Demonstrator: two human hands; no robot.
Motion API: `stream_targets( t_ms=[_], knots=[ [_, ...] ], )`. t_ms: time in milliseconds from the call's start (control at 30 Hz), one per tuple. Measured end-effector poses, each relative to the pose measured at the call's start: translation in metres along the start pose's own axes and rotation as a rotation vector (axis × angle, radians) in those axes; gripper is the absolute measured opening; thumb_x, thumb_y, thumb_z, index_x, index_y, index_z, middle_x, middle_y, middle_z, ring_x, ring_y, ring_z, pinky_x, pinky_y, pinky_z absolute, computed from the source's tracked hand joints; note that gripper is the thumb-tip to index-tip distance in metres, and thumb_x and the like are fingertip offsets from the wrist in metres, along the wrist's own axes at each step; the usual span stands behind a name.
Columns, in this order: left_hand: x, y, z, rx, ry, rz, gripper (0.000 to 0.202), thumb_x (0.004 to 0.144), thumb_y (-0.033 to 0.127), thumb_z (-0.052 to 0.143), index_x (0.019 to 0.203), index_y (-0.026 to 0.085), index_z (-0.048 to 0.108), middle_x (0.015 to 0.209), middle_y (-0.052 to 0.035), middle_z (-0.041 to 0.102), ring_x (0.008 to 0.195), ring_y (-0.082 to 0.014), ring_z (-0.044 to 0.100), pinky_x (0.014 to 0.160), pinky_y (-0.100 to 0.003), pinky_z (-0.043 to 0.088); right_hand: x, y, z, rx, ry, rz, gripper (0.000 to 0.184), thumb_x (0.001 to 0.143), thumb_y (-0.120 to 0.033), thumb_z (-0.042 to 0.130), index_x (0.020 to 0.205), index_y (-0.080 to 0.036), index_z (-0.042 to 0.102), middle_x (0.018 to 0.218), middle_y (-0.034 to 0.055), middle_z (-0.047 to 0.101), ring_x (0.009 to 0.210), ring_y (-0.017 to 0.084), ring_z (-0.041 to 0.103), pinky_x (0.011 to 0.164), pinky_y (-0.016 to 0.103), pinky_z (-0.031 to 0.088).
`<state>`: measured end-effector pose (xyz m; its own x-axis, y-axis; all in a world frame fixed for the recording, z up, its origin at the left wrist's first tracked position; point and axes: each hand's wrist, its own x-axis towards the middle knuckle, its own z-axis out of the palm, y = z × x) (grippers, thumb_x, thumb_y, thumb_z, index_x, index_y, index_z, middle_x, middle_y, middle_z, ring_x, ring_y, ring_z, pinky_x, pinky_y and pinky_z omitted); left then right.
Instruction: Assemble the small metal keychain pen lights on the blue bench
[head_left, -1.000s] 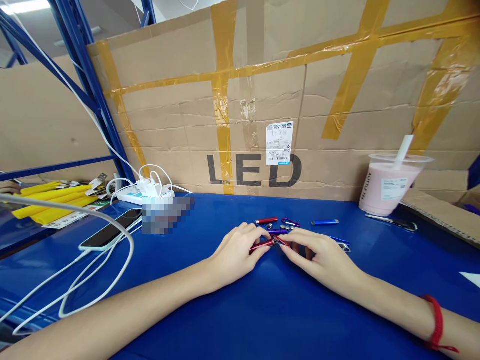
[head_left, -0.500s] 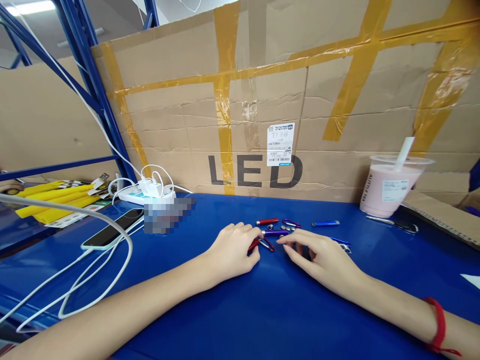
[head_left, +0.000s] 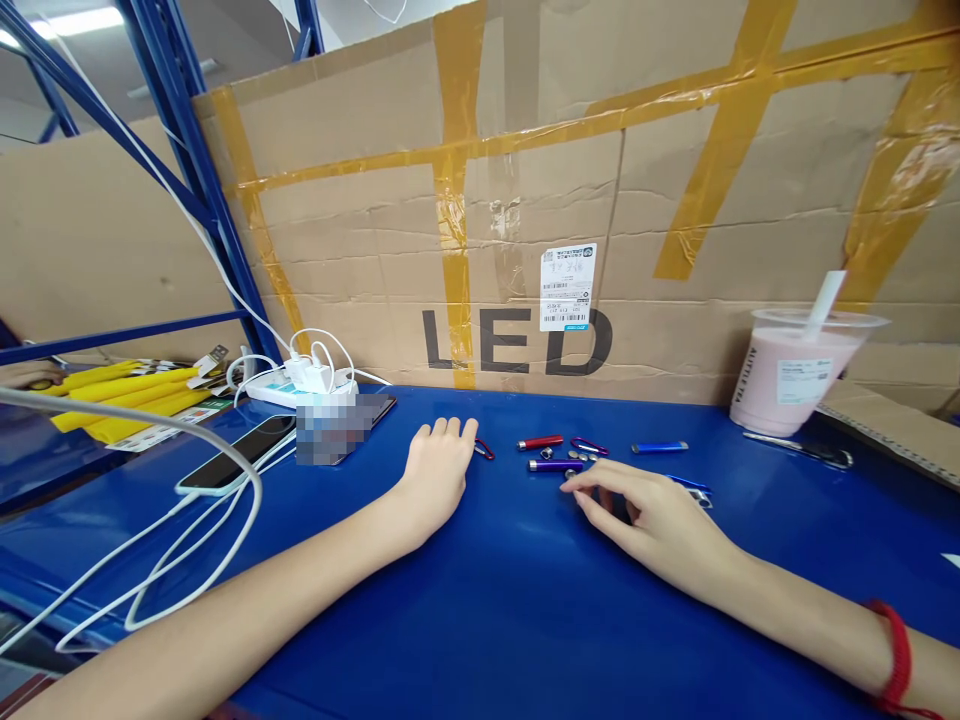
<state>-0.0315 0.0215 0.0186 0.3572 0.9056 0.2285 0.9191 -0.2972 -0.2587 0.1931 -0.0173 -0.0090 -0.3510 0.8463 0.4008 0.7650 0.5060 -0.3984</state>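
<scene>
My left hand (head_left: pixel 435 478) is palm down on the blue table, its fingers curled on a red carabiner (head_left: pixel 485 450) that pokes out past the fingertips. Most of what lies under this palm is hidden. My right hand (head_left: pixel 651 512) is loosely bent, thumb and fingers apart, with nothing visible between them. Its fingertips hover by a purple metal tube (head_left: pixel 555 466) and small silver button cells (head_left: pixel 583 457). Behind these are a red metal tube (head_left: pixel 540 443) and a purplish-blue carabiner (head_left: pixel 589 446). To the right lies a blue metal tube (head_left: pixel 660 447); another blue item (head_left: pixel 686 483) is partly covered by my right hand.
A cup of pink drink (head_left: pixel 796 380) with a straw stands at the back right, near dark-handled tweezers or a similar tool (head_left: pixel 799 449). On the left are a phone (head_left: pixel 238 455), white cables and a power strip (head_left: pixel 304 386). A cardboard sheet (head_left: pixel 360 240) walls the back.
My left hand has slid left, away from the purple tube, and the red carabiner has gone with it. My right hand has hardly moved. The view has shifted slightly.
</scene>
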Motion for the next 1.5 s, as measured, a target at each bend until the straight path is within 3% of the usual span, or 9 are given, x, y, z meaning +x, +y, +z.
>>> stream_targets(
  t_ms=[100, 200, 300, 433, 800, 1233, 1333, 1500],
  knots=[
    [-0.009, 0.011, -0.004, -0.037, 0.141, 0.069, 0.036, 0.088, 0.016, 0.039, 0.123, 0.013, 0.046, 0.111, -0.0123, 0.052, 0.101, -0.0263, 0.049, 0.082, -0.039, 0.041, 0.0, 0.0, 0.001, -0.018, -0.014, -0.002, 0.022, 0.086, -0.034, 0.044, 0.094, -0.029, 0.064, 0.088, -0.003, 0.062, 0.066, 0.008, 0.054, 0.054, 0.021, 0.041],
    [-0.022, 0.025, -0.011, -0.169, 0.305, 0.273, 0.03, 0.09, 0.026, 0.037, 0.113, 0.016, 0.053, 0.104, -0.0084, 0.054, 0.095, -0.0241, 0.05, 0.078, -0.038, 0.042, 0.0, 0.001, 0.001, -0.044, -0.036, -0.016, 0.022, 0.086, -0.033, 0.043, 0.094, -0.03, 0.063, 0.088, -0.004, 0.061, 0.068, 0.009, 0.054, 0.059, 0.023, 0.042],
    [-0.032, 0.035, -0.015, -0.364, 0.35, 0.419, 0.024, 0.088, 0.028, 0.038, 0.097, 0.016, 0.058, 0.094, -0.0045, 0.056, 0.085, -0.019, 0.052, 0.074, -0.033, 0.044, 0.001, 0.0, 0.001, -0.051, -0.062, -0.027, 0.022, 0.087, -0.032, 0.042, 0.095, -0.029, 0.062, 0.088, -0.004, 0.061, 0.071, 0.01, 0.055, 0.062, 0.024, 0.042],
    [-0.034, 0.037, -0.012, -0.518, 0.364, 0.496, 0.021, 0.086, 0.025, 0.04, 0.088, 0.016, 0.058, 0.087, -0.002, 0.058, 0.077, -0.0146, 0.053, 0.066, -0.027, 0.043, 0.002, -0.001, 0.0, -0.061, -0.087, -0.028, 0.022, 0.086, -0.033, 0.041, 0.092, -0.028, 0.061, 0.084, -0.0031, 0.06, 0.071, 0.011, 0.055, 0.059, 0.024, 0.041],
    [-0.027, 0.036, 0.004, -0.595, 0.215, 0.421, 0.018, 0.083, 0.026, 0.044, 0.085, 0.02, 0.06, 0.087, 0.001, 0.06, 0.081, -0.0145, 0.056, 0.06, -0.023, 0.041, 0.003, 0.001, 0.002, -0.057, -0.09, -0.094, 0.025, 0.088, -0.034, 0.041, 0.093, -0.024, 0.063, 0.08, -0.0004, 0.059, 0.059, 0.008, 0.051, 0.055, 0.022, 0.042],
    [-0.028, 0.034, 0.003, -0.597, 0.105, 0.472, 0.023, 0.083, 0.03, 0.039, 0.099, 0.022, 0.052, 0.094, 0.003, 0.063, 0.087, -0.0193, 0.06, 0.065, -0.031, 0.048, 0.004, 0.012, 0.002, -0.072, -0.068, -0.173, 0.033, 0.088, -0.043, 0.042, 0.099, -0.022, 0.064, 0.078, 0.0025, 0.061, 0.059, 0.01, 0.054, 0.056, 0.023, 0.046],
    [-0.028, 0.033, 0.002, -0.614, 0.09, 0.47, 0.023, 0.083, 0.03, 0.039, 0.101, 0.022, 0.051, 0.094, 0.0026, 0.063, 0.086, -0.0191, 0.06, 0.066, -0.031, 0.048, 0.003, 0.019, -0.001, -0.169, 0.022, -0.238, 0.031, 0.088, -0.041, 0.043, 0.101, -0.023, 0.065, 0.076, 0.0022, 0.063, 0.052, 0.01, 0.053, 0.05, 0.022, 0.044],
    [-0.03, 0.033, -0.001, -0.625, 0.078, 0.452, 0.022, 0.082, 0.029, 0.041, 0.099, 0.022, 0.051, 0.094, 0.002, 0.063, 0.086, -0.0186, 0.06, 0.065, -0.029, 0.046, 0.004, 0.025, -0.004, -0.325, 0.19, -0.417, 0.024, 0.085, -0.034, 0.048, 0.096, -0.024, 0.066, 0.085, 0.0006, 0.067, 0.052, 0.01, 0.058, 0.055, 0.022, 0.049]
  ],
)
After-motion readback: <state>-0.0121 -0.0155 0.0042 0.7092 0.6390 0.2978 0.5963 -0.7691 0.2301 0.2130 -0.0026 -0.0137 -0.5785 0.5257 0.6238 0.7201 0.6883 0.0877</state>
